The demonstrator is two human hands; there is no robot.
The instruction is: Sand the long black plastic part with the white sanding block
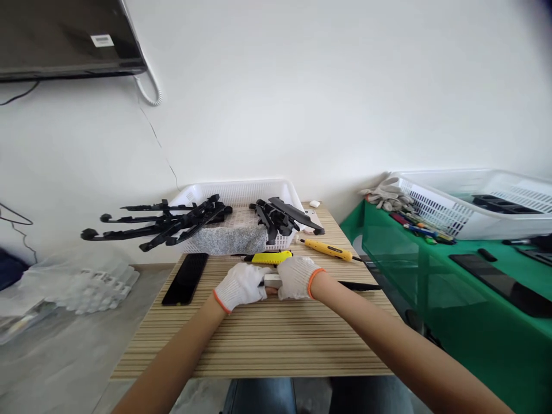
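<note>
My left hand [244, 283], in a white knitted glove with an orange cuff, is closed at the middle of the wooden-topped table [259, 345]. A dark bit shows at its fingertips. Close beside it, my right hand [298, 278] in a matching glove is closed against a small grey block [272, 280] that shows between the hands. Out past the right hand runs a thin black plastic strip [360, 286]; its middle is hidden under the glove. Just beyond the hands lie a yellow utility knife [271, 257] and a yellow pen-shaped tool [328, 249].
A white basket [241, 187] at the back holds black plastic parts [172, 221], some jutting left, and more parts [284, 218]. A black phone [185, 279] lies left. Rightward, a green-covered table [388, 253] bears another white basket [470, 227], gloves [388, 195] and pens.
</note>
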